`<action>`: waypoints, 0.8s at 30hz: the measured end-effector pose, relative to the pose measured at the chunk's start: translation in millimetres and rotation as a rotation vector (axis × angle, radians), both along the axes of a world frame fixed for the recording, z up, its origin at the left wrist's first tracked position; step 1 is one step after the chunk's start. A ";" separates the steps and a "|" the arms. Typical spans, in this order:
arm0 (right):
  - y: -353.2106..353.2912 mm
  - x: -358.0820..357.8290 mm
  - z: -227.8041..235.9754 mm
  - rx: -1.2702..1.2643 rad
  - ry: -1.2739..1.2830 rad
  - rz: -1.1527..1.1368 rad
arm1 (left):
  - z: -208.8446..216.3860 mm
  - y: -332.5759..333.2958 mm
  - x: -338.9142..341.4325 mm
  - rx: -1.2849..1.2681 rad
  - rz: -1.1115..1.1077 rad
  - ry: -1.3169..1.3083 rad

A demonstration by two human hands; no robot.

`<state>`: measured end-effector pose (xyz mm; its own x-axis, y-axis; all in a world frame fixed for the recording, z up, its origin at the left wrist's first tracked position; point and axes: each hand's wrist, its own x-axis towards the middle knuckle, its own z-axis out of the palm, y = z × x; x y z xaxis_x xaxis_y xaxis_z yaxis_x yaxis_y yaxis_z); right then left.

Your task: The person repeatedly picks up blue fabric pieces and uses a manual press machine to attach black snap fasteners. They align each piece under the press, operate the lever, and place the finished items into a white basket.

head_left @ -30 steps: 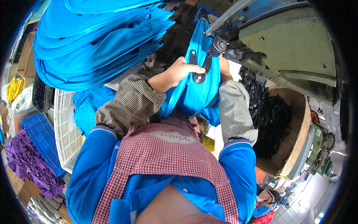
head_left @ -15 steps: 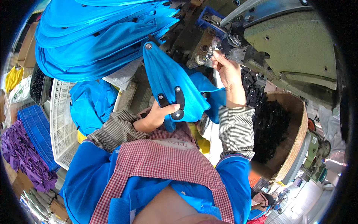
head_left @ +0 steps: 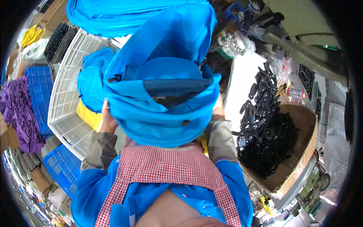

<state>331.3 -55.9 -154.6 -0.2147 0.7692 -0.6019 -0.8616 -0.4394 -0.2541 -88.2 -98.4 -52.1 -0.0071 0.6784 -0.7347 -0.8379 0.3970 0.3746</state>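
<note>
A blue fabric hood (head_left: 162, 128) is spread into a rounded, hollow shape in front of my chest, with a dark band across its opening. My left hand (head_left: 108, 120) grips its left side; the fingertips go out of sight behind the cloth. On the opposite side my right hand (head_left: 218, 109) holds the hood too, mostly covered by the fabric. Behind it lies a stack of similar blue fabric hoods (head_left: 102, 19). Another piece of blue fabric (head_left: 90, 81) rests in the white plastic basket (head_left: 62, 102) at the left.
At the right, a cardboard box (head_left: 298, 166) is heaped with black plastic strips (head_left: 261, 109), which spill onto a white surface (head_left: 242, 75). Green machinery (head_left: 314, 19) stands at the far right. Blue crates (head_left: 39, 94) and purple fabric (head_left: 19, 109) lie at the left.
The hood was folded narrow and is now opened wide, nearer my chest. My right hand has come back from the machine to the hood's right side; my left hand has moved left.
</note>
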 end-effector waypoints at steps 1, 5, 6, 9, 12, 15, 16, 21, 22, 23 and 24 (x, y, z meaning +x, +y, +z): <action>1.9 -2.2 45.4 -0.076 -0.201 0.054 | -57.2 -22.3 -32.2 -0.012 -0.165 -0.170; -20.4 -7.5 111.4 0.117 -0.356 -0.050 | -85.6 2.3 -13.4 0.220 0.055 1.196; -31.3 -30.1 123.0 0.268 -0.489 0.015 | -4.8 31.1 43.4 0.439 -0.145 1.067; -47.7 -114.0 130.0 0.570 -0.896 0.184 | 69.3 87.0 123.5 1.318 -0.770 1.272; -48.4 -110.2 136.6 0.562 -0.884 0.181 | 31.1 129.8 154.1 0.928 -1.421 0.475; -27.9 -86.0 175.3 0.459 -1.074 -0.007 | 24.8 123.4 179.4 0.953 -1.478 0.866; -16.8 -71.7 166.8 0.451 -1.195 -0.001 | 27.8 119.4 189.4 0.954 -1.431 0.798; 7.5 -33.7 188.9 0.355 -0.936 0.012 | 53.5 133.7 221.5 0.947 -1.256 0.403; 9.9 -29.9 195.3 0.342 -0.908 0.032 | 52.9 140.4 225.2 0.960 -1.253 0.307; 13.9 -27.4 201.8 0.330 -0.879 0.055 | 53.2 146.4 228.6 0.969 -1.248 0.213; 20.6 -29.3 208.5 0.313 -0.894 -0.037 | 54.7 147.4 234.0 0.946 -1.208 0.156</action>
<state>302.0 -35.3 54.0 0.2539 0.9204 -0.2973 -0.3031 -0.2161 -0.9281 145.8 49.0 2.6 0.8381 0.5379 -0.0909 -0.1322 0.3618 0.9228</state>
